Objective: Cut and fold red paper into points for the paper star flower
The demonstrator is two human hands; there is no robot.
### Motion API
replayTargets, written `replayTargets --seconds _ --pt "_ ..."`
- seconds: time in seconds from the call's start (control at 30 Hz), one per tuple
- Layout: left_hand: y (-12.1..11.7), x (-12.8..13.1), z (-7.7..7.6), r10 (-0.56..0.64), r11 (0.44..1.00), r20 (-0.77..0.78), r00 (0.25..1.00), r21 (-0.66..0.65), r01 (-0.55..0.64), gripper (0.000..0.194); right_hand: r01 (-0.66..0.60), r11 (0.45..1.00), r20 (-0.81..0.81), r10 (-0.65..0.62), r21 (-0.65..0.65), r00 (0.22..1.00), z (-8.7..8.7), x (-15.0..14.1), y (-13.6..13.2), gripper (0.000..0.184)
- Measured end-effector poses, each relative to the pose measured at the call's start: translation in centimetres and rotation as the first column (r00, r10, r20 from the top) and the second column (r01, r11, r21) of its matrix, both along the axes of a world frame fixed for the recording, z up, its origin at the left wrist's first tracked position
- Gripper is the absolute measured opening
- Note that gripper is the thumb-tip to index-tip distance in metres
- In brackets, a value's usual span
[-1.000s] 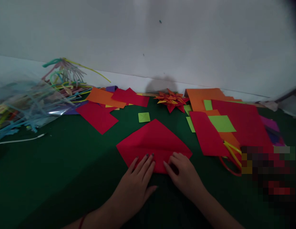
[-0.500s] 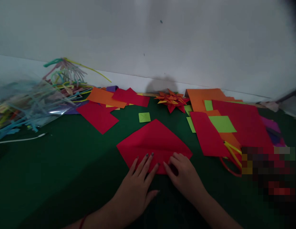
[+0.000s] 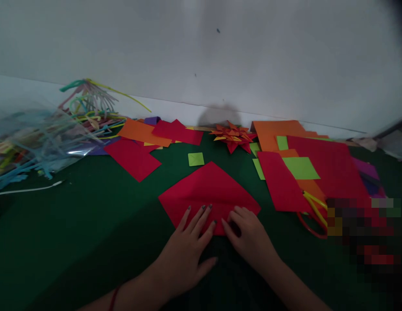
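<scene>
The large red paper (image 3: 210, 185) lies on the green worktop (image 3: 90, 246), one corner pointing away from the person. It is probably light and thin, easily creased, and apt to slide unless pressed; its side corners look the best places to take hold. The left hand (image 3: 184, 255) rests on its near part, grip open, fingers spread; the right hand (image 3: 251, 231) is curled with fingertips on it, whether pinching one cannot tell. Just beyond lies a small green square (image 3: 196, 159).
</scene>
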State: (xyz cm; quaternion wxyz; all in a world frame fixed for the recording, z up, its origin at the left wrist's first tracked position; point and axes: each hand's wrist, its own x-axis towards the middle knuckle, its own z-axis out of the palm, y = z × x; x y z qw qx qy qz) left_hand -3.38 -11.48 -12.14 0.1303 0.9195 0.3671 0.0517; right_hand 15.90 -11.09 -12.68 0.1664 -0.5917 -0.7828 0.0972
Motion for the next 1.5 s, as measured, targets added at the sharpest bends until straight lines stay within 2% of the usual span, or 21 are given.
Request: replayTargets --seconds 0.17,0.3,0.47,0.73,0.87,1.13,1.23,1.4,1.5 --pt "0.0 0.0 0.0 0.009 1.000 0.015 1.000 -0.019 -0.009 0.065 -0.001 0.999 -0.003 0.001 0.037 1.000 0.0 -0.1 -0.1 0.016" --pt "-0.1 0.1 -0.1 0.025 0.999 0.001 1.000 -0.032 -0.025 0.066 0.003 1.000 0.016 -0.003 0.019 1.000 -0.1 -0.1 -0.1 0.017" --pt "-0.2 0.2 -0.1 0.027 0.999 -0.009 1.000 -0.032 -0.027 0.067 0.061 0.997 0.061 -0.063 0.040 0.996 0.0 -0.5 -0.4 0.010" --pt "-0.2 0.2 0.1 0.022 0.999 -0.024 0.999 -0.027 -0.023 0.067 0.082 0.981 0.253 -0.126 0.177 0.959 -0.2 -2.5 -1.8 0.016" --pt "-0.1 0.2 0.2 0.035 0.998 -0.035 0.999 -0.047 -0.037 0.066 0.092 0.984 0.309 -0.136 0.152 0.941 -0.1 -2.8 -2.3 0.012" --pt "-0.1 0.2 0.4 0.028 0.997 -0.047 0.998 -0.065 -0.032 0.064 0.051 0.993 0.400 -0.088 0.103 0.912 0.0 -0.4 -3.1 0.033" --pt "-0.1 0.3 0.3 0.036 0.998 -0.048 0.998 -0.056 -0.038 0.065 0.045 0.995 0.347 -0.072 0.087 0.935 0.2 0.0 -2.7 0.030" --pt "-0.2 0.2 0.3 0.035 0.998 -0.048 0.998 -0.045 -0.038 0.064 0.054 0.992 0.125 -0.069 0.118 0.990 -0.1 -1.5 -1.8 0.020" --pt "-0.2 0.3 0.2 0.039 0.999 -0.030 0.999 -0.026 -0.040 0.060 0.008 0.997 0.148 -0.021 0.083 0.989 -0.7 -2.4 -1.7 0.013"
